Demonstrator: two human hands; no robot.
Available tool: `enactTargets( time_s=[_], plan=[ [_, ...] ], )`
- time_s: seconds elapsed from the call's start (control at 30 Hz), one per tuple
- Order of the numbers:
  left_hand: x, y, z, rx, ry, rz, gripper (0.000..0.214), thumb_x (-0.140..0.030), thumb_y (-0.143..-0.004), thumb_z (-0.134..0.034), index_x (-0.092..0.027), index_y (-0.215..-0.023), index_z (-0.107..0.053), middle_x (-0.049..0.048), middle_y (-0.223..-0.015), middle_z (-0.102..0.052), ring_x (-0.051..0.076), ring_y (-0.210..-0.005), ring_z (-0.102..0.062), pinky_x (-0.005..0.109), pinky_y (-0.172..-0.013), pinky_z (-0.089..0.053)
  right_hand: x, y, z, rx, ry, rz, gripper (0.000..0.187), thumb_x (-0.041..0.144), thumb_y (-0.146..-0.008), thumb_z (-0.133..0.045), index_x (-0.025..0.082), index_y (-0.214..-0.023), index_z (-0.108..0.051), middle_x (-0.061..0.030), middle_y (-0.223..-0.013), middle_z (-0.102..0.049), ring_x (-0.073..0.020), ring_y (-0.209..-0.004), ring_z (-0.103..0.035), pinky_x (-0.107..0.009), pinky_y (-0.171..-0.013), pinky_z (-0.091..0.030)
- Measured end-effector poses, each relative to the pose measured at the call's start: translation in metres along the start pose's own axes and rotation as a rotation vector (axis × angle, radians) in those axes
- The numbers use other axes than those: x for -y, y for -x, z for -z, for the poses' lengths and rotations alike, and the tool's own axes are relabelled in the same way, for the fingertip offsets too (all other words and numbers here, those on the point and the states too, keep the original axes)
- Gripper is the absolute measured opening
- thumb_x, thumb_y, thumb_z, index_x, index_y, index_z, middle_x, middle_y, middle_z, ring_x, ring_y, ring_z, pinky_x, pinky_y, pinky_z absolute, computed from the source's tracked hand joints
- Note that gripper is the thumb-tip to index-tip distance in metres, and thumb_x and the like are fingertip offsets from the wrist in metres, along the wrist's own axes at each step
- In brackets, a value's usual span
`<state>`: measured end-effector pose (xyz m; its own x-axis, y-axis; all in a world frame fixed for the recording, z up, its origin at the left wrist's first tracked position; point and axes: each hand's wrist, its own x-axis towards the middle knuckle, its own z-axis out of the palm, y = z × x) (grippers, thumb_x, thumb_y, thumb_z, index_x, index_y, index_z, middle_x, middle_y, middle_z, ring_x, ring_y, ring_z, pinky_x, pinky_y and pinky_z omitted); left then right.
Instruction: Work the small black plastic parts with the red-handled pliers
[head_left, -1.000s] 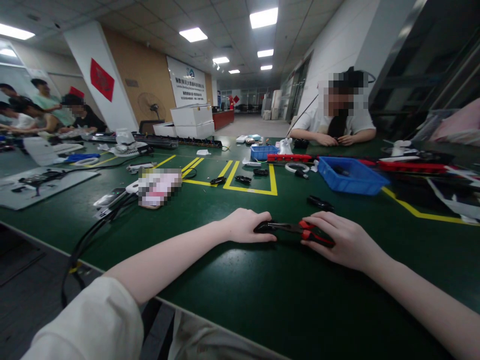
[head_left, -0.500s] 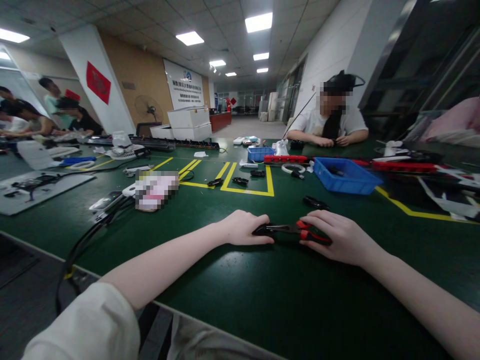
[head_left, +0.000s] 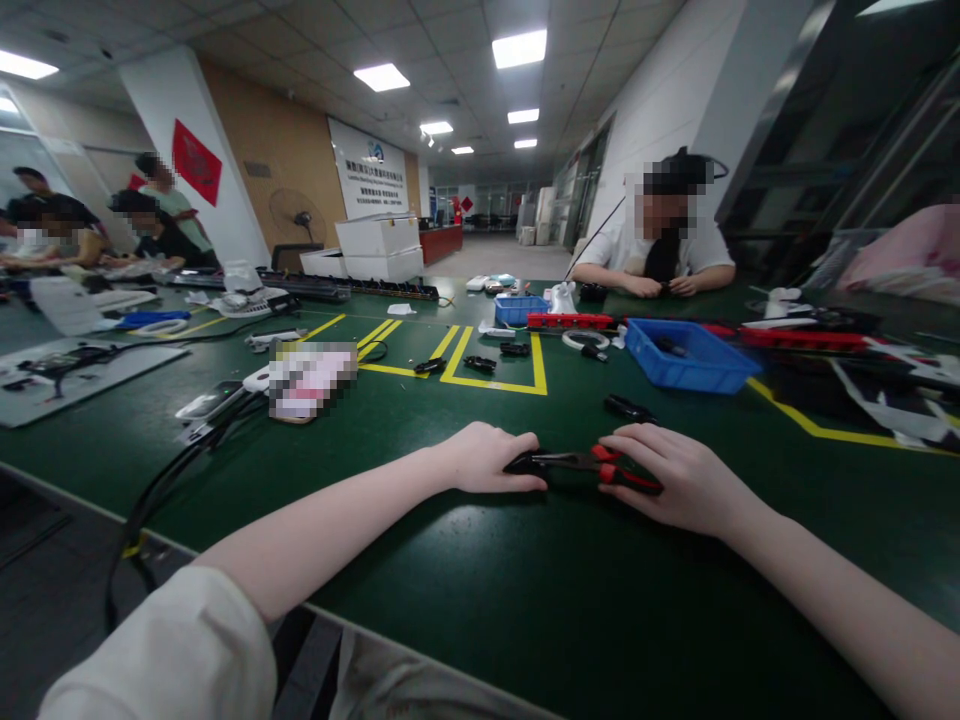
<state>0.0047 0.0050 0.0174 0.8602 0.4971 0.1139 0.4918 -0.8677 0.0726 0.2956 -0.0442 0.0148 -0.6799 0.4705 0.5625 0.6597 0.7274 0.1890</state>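
My right hand (head_left: 675, 472) is closed around the red-and-black handles of a pair of pliers (head_left: 609, 465), whose jaws point left. My left hand (head_left: 499, 460) pinches a small black part (head_left: 523, 462) between thumb and fingers. The tips of the pliers meet this part at its right end; most of it is hidden by my fingers, so its kind does not show. Just beyond my right hand a black piece (head_left: 630, 407) lies on the green table (head_left: 480, 580).
Several small black parts lie by the yellow tape (head_left: 495, 385). A blue bin (head_left: 690, 360) stands at the right, with a smaller blue bin (head_left: 520, 307) farther back. Left are a phone (head_left: 311, 385) and black cables (head_left: 169, 465). A person (head_left: 660, 240) sits across the table.
Both hands, the pliers and the black part stay almost where they were. In the left background, a standing person has moved to the right.
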Motion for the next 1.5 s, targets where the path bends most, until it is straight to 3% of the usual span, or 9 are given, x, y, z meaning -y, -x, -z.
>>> enactTargets(
  time_s=[0.3, 0.73, 0.93, 1.5],
  plan=[
    [0.001, -0.001, -0.002, -0.012, -0.028, -0.036, 0.045, -0.063, -0.095, -0.043, -0.021, -0.108, -0.052, 0.0028, -0.079, -0.069, 0.02, -0.066, -0.067, 0.025, -0.052, -0.036, 0.01, -0.004, -0.003, 0.017, 0.022, -0.002, 0.035, 0.039, -0.087, -0.062, 0.016, -0.114, -0.062, -0.0118, -0.104, -0.069, -0.022, -0.088, -0.067, -0.034, -0.075, -0.058],
    [-0.001, 0.0, 0.001, 0.01, -0.012, -0.001, 0.044, -0.061, -0.096, -0.042, -0.021, -0.11, -0.052, 0.0024, -0.08, -0.069, 0.02, -0.067, -0.067, 0.025, -0.053, -0.037, -0.008, 0.006, -0.001, 0.055, 0.051, -0.01, 0.037, 0.04, -0.086, -0.064, 0.017, -0.115, -0.062, -0.0119, -0.107, -0.068, -0.0231, -0.09, -0.067, -0.035, -0.076, -0.057],
    [-0.001, 0.001, 0.001, 0.011, -0.005, 0.003, 0.044, -0.061, -0.097, -0.042, -0.02, -0.11, -0.052, 0.0027, -0.081, -0.069, 0.02, -0.067, -0.067, 0.025, -0.053, -0.037, -0.004, 0.004, -0.001, 0.054, 0.03, -0.025, 0.037, 0.041, -0.086, -0.063, 0.018, -0.115, -0.062, -0.0114, -0.106, -0.069, -0.0227, -0.089, -0.067, -0.035, -0.076, -0.058],
    [-0.001, 0.001, -0.002, -0.012, -0.002, 0.006, 0.042, -0.059, -0.098, -0.04, -0.02, -0.107, -0.051, 0.0035, -0.082, -0.069, 0.021, -0.068, -0.068, 0.026, -0.055, -0.039, 0.003, 0.0, -0.001, -0.053, 0.175, 0.036, 0.037, 0.035, -0.086, -0.066, 0.014, -0.116, -0.061, -0.0136, -0.105, -0.068, -0.0246, -0.093, -0.064, -0.037, -0.079, -0.054]
  ],
)
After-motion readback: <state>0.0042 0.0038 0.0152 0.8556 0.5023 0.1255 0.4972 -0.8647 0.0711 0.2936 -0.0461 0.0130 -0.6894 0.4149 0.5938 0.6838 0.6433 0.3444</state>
